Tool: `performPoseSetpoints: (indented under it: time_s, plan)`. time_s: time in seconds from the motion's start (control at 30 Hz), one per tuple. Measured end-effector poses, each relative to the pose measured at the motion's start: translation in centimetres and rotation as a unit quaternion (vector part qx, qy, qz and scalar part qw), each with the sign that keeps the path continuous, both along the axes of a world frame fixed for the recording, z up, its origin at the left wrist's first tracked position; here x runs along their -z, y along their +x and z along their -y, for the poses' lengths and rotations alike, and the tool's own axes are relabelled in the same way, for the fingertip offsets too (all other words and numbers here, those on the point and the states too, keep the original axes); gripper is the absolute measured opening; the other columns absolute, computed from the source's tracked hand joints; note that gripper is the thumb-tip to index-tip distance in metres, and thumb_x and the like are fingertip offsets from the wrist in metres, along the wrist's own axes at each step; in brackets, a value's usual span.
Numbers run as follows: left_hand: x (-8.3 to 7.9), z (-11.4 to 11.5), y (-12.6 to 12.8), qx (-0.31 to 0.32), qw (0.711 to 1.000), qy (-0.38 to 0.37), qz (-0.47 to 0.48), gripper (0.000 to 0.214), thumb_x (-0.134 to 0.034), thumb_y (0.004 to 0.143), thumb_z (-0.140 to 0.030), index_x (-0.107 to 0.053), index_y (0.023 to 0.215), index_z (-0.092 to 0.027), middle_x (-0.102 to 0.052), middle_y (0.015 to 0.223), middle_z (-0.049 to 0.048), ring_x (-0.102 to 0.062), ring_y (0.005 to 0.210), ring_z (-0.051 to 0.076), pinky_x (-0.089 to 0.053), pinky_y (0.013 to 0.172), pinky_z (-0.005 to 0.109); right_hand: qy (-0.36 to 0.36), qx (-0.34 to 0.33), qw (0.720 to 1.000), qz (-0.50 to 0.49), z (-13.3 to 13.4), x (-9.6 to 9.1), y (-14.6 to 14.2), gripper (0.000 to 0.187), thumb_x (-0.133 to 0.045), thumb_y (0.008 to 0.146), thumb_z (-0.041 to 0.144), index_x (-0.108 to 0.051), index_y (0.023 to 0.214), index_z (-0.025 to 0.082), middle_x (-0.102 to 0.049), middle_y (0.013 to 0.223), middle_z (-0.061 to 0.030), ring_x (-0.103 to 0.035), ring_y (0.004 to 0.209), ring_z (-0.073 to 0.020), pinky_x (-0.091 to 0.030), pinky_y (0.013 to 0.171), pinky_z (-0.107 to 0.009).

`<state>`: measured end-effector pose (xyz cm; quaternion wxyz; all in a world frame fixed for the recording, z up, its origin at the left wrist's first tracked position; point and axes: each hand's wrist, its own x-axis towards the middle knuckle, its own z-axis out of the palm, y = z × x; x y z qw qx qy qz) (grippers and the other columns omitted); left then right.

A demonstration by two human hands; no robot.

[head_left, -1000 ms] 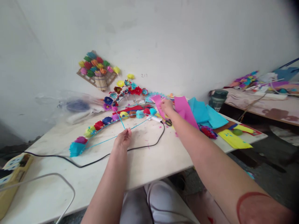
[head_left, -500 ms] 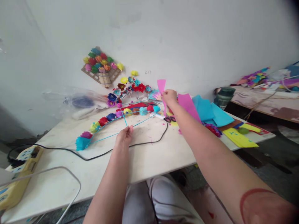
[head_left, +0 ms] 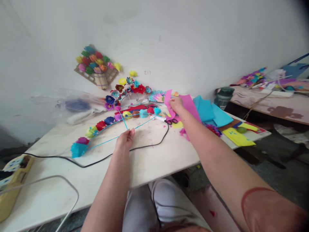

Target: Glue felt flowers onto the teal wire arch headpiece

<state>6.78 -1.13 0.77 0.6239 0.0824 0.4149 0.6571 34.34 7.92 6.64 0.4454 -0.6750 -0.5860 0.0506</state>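
My left hand [head_left: 126,138] is closed, pinching the blue cord and thin blue stick of a bow-shaped craft above the table. Along the craft's curved edge sits a row of crepe-paper flowers [head_left: 109,120] in several colours. A larger blue paper flower [head_left: 79,149] caps its left end. At the right, my right hand [head_left: 176,105] has its fingers closed on a strip of pink crepe paper [head_left: 167,98]. Below that hand lie scissors with dark handles [head_left: 172,121], beside a white glue gun [head_left: 158,118] partly hidden by the flowers. A larger pink paper sheet [head_left: 190,105] lies behind my right wrist.
Blue paper sheets [head_left: 207,111] and yellow paper [head_left: 238,136] lie on the right. A dark green jar [head_left: 224,96] stands behind them. A black cable [head_left: 83,166] crosses the table [head_left: 101,180]. A yellow power strip [head_left: 18,180] sits at the left. Paper flowers [head_left: 138,89] stand at the back.
My right hand has lowered slightly with the pink strip, which now bends instead of standing straight. My left hand keeps its hold on the bow. The whole view has shifted a little.
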Motion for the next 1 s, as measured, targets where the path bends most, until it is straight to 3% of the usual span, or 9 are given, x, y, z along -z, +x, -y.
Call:
performPoseSetpoints:
  time_s: [0.07, 0.17, 0.3, 0.5, 0.63, 0.8, 0.9, 1.0]
  plan:
    - [-0.1, 0.1, 0.2, 0.007, 1.0, -0.005, -0.007, 0.006, -0.048, 0.075, -0.006, -0.049, 0.071, -0.01, -0.057, 0.059, 0.006, -0.059, 0.053, 0.01, -0.051, 0.049, 0.015, -0.022, -0.04, 0.998, -0.045, 0.4, 0.1, -1.2, 0.023, -0.041, 0.072, 0.022, -0.061, 0.077, 0.013, -0.058, 0.056, -0.0027, -0.055, 0.048, -0.0112, -0.04, 0.046, -0.019]
    - [-0.3, 0.5, 0.6, 0.033, 0.999, -0.017, -0.025, 0.008, -0.054, 0.074, -0.014, -0.048, 0.071, -0.011, -0.058, 0.061, 0.0075, -0.059, 0.053, 0.012, -0.051, 0.047, 0.017, -0.034, -0.118, 0.992, -0.012, 1.5, 0.3, -4.3, 0.026, -0.038, 0.076, 0.025, -0.061, 0.079, 0.014, -0.061, 0.06, -0.0019, -0.056, 0.052, -0.0107, -0.039, 0.048, -0.018]
    - [-0.5, 0.9, 1.0, 0.092, 0.995, -0.018, -0.047, 0.015, -0.056, 0.073, -0.023, -0.049, 0.071, -0.01, -0.056, 0.057, 0.0057, -0.058, 0.051, 0.012, -0.051, 0.046, 0.018, -0.02, -0.173, 0.972, 0.159, 4.0, 1.0, -8.8, 0.026, -0.041, 0.076, 0.028, -0.064, 0.079, 0.016, -0.064, 0.069, -0.0037, -0.058, 0.07, -0.0143, -0.039, 0.058, -0.021]
    - [-0.4, 0.6, 1.4, 0.154, 0.981, 0.052, -0.101, 0.031, -0.055, 0.072, -0.038, -0.051, 0.076, -0.008, -0.061, 0.07, 0.0153, -0.062, 0.063, 0.018, -0.053, 0.052, 0.024, -0.023, -0.213, 0.914, 0.344, 7.1, 2.8, -12.5, 0.026, -0.042, 0.078, 0.026, -0.066, 0.078, 0.017, -0.065, 0.082, -0.0093, -0.058, 0.08, -0.0203, -0.039, 0.065, -0.027]
    - [0.0, 0.4, 1.7, 0.167, 0.975, 0.083, -0.117, 0.028, -0.056, 0.072, -0.033, -0.054, 0.077, -0.006, -0.062, 0.067, 0.0142, -0.062, 0.062, 0.019, -0.053, 0.055, 0.026, -0.035, -0.234, 0.892, 0.384, 7.8, 3.4, -12.8, 0.026, -0.042, 0.077, 0.024, -0.066, 0.084, 0.017, -0.063, 0.089, -0.0095, -0.058, 0.082, -0.021, -0.041, 0.066, -0.028]
    - [0.6, -0.1, 2.1, 0.132, 0.98, 0.089, -0.119, 0.009, -0.047, 0.075, -0.007, -0.055, 0.078, -0.003, -0.062, 0.062, 0.0123, -0.062, 0.058, 0.017, -0.053, 0.058, 0.025, -0.054, -0.263, 0.889, 0.372, 7.9, 3.5, -11.9, 0.027, -0.043, 0.076, 0.026, -0.066, 0.089, 0.02, -0.062, 0.096, -0.0074, -0.056, 0.086, -0.02, -0.041, 0.07, -0.028]
    - [0.7, -0.3, 2.2, 0.103, 0.984, 0.072, -0.123, 0.013, -0.042, 0.075, -0.001, -0.053, 0.082, -0.003, -0.06, 0.058, 0.0105, -0.062, 0.057, 0.017, -0.053, 0.057, 0.026, -0.032, -0.263, 0.907, 0.326, 7.5, 3.0, -10.6, 0.029, -0.044, 0.075, 0.024, -0.063, 0.097, 0.022, -0.061, 0.101, -0.0039, -0.054, 0.093, -0.0174, -0.04, 0.075, -0.025]
    - [0.8, -0.4, 2.2, 0.106, 0.985, 0.075, -0.118, 0.013, -0.044, 0.074, -0.002, -0.053, 0.084, -0.004, -0.06, 0.059, 0.0095, -0.062, 0.059, 0.018, -0.054, 0.057, 0.027, -0.017, -0.14, 0.953, 0.269, 6.6, 2.2, -8.0, 0.029, -0.039, 0.078, 0.024, -0.063, 0.094, 0.021, -0.062, 0.099, -0.0041, -0.054, 0.093, -0.0171, -0.04, 0.076, -0.026]
